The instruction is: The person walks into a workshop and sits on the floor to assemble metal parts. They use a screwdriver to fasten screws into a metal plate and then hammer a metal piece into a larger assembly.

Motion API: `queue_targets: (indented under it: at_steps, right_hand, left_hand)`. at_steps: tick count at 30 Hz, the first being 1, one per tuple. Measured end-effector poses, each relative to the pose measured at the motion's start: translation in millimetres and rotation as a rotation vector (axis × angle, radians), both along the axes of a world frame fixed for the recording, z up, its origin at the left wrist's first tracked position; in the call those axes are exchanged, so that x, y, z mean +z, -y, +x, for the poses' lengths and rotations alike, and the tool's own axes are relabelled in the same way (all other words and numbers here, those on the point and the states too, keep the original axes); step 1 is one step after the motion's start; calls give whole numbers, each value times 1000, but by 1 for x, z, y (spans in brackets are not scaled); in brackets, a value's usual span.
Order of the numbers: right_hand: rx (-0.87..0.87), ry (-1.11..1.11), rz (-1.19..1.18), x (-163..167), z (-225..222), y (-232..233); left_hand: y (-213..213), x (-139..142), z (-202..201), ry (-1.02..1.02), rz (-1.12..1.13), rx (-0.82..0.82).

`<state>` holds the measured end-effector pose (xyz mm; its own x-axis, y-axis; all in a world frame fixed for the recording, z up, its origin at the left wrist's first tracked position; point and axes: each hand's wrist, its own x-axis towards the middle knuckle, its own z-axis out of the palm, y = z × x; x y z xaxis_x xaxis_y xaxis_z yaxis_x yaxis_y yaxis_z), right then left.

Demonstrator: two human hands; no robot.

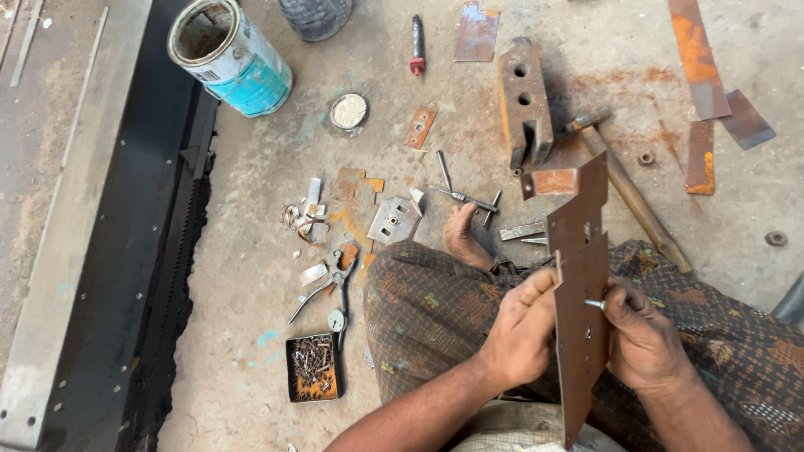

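Seated on a concrete floor (251, 251), with a long rusty metal plate (582, 293) held upright on edge between the knees over a patterned cloth (435, 310). Left hand (523, 331) clamped on the plate's near edge, thumb up along the rim, fingers curled behind. Right hand (641, 335) pinching a small bolt (595, 304) whose shaft pokes through a hole about midway up the plate. No telling from here whether a nut sits on the far side. Probably best done with the plate kept steady and square to the bolt, the left grip close to the hole so the sheet cannot flex, and the bolt turned straight rather than at a slant, lest the thread bind. Sharp notched edges near the top of the plate, so worth keeping fingertips off the rim. A bare foot (462, 238) resting just beyond the cloth. Within reach on the floor: pliers (327, 285), a small tray of screws (311, 367), a hammer (628, 192), a heavy block with holes (523, 100), a paint can (230, 54) farther off, and scattered rusty offcuts (699, 59).
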<state>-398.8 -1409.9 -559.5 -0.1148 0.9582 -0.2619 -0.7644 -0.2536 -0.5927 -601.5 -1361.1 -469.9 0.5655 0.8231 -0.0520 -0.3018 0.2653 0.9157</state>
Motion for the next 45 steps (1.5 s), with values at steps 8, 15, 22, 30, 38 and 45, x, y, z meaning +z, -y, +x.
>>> queue_targets:
  at_steps: [8,15,22,30,38,45]
  right_hand:
    - [-50,60,-59,6,-9,4]
    - [-2,64,-31,15,-13,3]
    - [-10,48,-1,18,-13,5]
    - [3,51,31,25,-12,6]
    - [21,53,45,26,-11,5]
    - [21,52,70,29,-8,4]
  left_hand:
    - [7,-1,5,238,-224,21]
    - [7,5,1,155,-148,20]
    - [7,11,0,35,109,36]
    - [9,5,-1,227,-189,-62]
    - [10,7,-4,141,-111,-46]
    - [7,6,-6,58,132,-19]
